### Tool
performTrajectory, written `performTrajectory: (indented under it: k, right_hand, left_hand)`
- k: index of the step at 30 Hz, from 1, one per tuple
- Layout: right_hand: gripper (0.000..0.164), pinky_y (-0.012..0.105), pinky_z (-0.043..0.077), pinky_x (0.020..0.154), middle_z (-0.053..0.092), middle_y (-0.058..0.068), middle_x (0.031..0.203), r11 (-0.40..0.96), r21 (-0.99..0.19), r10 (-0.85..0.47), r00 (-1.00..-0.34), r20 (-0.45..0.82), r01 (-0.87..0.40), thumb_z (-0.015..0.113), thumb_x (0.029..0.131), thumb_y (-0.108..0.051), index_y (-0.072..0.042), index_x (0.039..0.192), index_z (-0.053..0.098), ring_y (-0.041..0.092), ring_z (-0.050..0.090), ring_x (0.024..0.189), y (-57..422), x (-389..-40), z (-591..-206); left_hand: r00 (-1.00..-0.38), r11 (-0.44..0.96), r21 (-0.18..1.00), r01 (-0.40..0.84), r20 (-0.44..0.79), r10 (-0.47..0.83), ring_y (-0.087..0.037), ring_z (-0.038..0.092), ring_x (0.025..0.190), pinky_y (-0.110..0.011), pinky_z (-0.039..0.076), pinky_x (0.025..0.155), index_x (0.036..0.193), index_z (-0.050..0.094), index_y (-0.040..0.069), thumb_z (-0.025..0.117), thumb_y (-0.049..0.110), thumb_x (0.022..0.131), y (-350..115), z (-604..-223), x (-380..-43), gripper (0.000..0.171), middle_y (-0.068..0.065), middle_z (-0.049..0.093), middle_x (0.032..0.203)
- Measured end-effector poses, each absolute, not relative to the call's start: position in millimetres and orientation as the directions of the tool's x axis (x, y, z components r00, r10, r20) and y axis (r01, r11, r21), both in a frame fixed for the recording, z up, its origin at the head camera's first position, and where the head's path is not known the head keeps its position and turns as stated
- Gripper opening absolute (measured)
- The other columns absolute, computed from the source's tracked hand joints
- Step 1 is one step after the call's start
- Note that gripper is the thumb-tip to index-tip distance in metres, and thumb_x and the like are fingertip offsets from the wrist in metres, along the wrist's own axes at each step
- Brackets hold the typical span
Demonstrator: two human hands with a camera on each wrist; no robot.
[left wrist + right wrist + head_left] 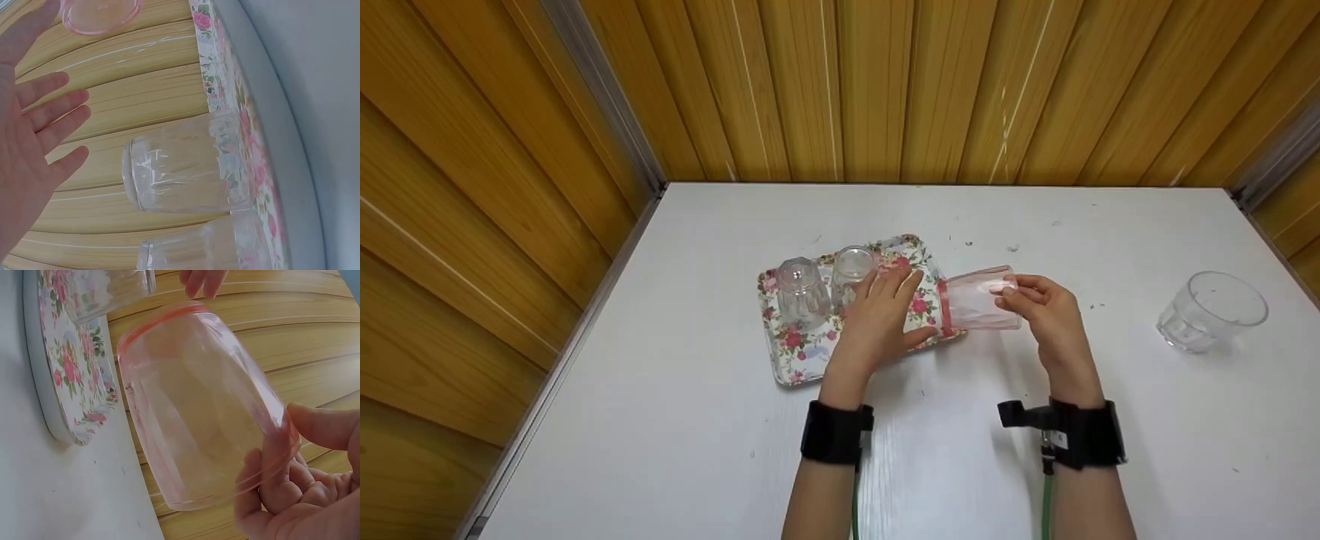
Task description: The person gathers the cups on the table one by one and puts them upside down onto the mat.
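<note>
My right hand [1054, 319] pinches a pink tinted tumbler [981, 301] at one end, with the thumb outside and fingers reaching inside in the right wrist view. The tumbler lies on its side in the air, its darker pink end toward my left hand and overlapping the right edge of the floral tray [802, 360] in the head view. My left hand [877, 322] is held over the tray, fingers straight and spread, holding nothing. Two clear glasses, one at the left [802, 292] and one beside it [853, 266], stand on the tray; the left hand partly covers the second.
A clear glass [1211, 311] stands on the white table [660, 420] at the right, mouth up. Yellow wood-look panels [870, 90] rise behind the table and along its left side. Small droplets or specks dot the tabletop near the tray.
</note>
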State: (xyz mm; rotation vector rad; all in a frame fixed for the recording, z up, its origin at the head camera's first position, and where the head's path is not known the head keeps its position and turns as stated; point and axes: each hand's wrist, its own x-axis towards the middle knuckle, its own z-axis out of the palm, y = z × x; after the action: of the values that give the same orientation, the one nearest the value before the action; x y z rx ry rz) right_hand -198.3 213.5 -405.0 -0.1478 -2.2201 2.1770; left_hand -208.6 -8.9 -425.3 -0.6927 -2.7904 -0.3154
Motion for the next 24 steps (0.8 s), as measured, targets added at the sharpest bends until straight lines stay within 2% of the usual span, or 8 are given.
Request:
performTrajectory:
  k: [14,24]
  right_hand:
    - [0.038,0.015,0.051,0.074,0.068,-0.008,0.080,-0.078,-0.997,0.018,-1.000,-0.007,0.006,0.056,0.088,-0.004,0.016,0.116,0.042,0.004,0.065,0.074,204.6,-197.8,-405.5]
    - [0.034,0.016,0.051,0.076,0.069,-0.007,0.081,-0.112,-0.994,-0.029,-0.999,-0.014,0.017,0.057,0.088,-0.007,0.011,0.114,0.045,0.005,0.065,0.074,202.9,-197.8,-405.7]
  left_hand:
    - [-0.845,0.851,0.150,0.503,0.291,0.448,-0.018,0.040,0.126,-0.039,0.023,0.111,0.136,0.039,0.017,0.062,0.060,0.073,-5.5,-424.4,-208.4,0.080,-0.002,0.045,0.135]
    - [-0.825,0.835,0.151,0.529,0.321,0.465,-0.017,0.041,0.126,-0.034,0.020,0.112,0.136,0.039,0.016,0.067,0.057,0.071,-4.9,-424.9,-208.8,0.081,-0.001,0.046,0.134]
